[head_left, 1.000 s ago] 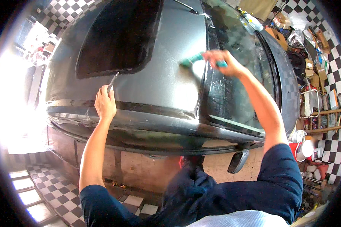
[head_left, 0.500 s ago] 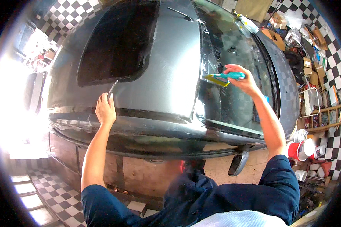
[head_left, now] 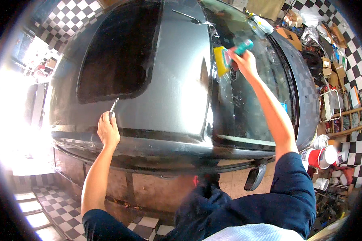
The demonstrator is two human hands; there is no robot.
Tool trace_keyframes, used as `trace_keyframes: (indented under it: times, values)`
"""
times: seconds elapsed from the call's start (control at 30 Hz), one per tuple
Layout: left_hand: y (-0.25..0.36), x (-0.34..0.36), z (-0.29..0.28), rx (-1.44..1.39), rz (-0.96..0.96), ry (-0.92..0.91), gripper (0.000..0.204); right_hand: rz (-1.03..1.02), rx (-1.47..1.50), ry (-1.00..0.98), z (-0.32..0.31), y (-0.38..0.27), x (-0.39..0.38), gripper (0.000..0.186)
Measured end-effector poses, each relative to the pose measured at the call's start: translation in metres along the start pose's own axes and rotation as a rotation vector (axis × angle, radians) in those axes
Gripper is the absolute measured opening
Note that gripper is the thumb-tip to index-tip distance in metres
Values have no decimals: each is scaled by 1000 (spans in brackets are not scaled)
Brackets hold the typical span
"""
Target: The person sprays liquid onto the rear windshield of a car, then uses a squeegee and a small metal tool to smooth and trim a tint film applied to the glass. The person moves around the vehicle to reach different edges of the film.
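A grey car fills the middle, with its roof (head_left: 183, 80) and dark sunroof panel (head_left: 116, 52) at left and its windshield (head_left: 255, 104) at right. My left hand (head_left: 109, 132) rests over the near part of the roof, closed round a slim pen-like tool with a pale tip (head_left: 116, 103); its exact kind is unclear. Over the windshield's roof-side edge, my right hand (head_left: 246, 64) grips a squeegee (head_left: 220, 60) with a yellow blade and teal handle. The blade is slightly blurred, and whether it touches the glass I cannot tell.
A wiper-like black rod (head_left: 186, 17) lies on the far roof. A spray bottle (head_left: 263, 25) sits at the windshield's far corner. The side mirror (head_left: 255, 177) juts toward me. Buckets (head_left: 328, 156), a wooden ladder (head_left: 350, 128) and cardboard boxes (head_left: 289, 38) crowd the right side.
My right hand has moved farther away across the windshield and turned the squeegee, so its handle tilts up. My left hand has shifted slightly nearer with the pen-like tool.
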State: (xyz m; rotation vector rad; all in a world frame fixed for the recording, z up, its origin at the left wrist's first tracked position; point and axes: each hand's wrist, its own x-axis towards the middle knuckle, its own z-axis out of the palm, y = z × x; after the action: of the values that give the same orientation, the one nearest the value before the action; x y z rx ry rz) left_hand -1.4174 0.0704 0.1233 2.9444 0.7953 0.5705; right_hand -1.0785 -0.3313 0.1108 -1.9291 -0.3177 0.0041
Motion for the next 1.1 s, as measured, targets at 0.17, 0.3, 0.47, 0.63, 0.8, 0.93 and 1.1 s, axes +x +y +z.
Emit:
trace_keyframes:
  times: [0.17,0.3,0.47,0.63,0.8,0.93,1.1]
  values:
    - [4,3,10,-20,5,4,23,-93,185,-53,69,9,112,25]
    - [-4,-1,8,-27,15,31,22,9,78,189,79,40,177,27]
    - [-1,-2,9,-41,18,46,22,46,11,304,52,83,223,33]
    - [-7,0,8,-27,37,26,22,85,-174,352,33,82,238,32]
    - [-5,-1,9,-28,35,16,21,-75,-86,283,58,58,241,39]
    - [-4,0,9,-29,41,26,21,9,-111,330,67,63,240,41]
    - [-4,1,10,-35,54,34,21,96,-213,439,31,83,245,41]
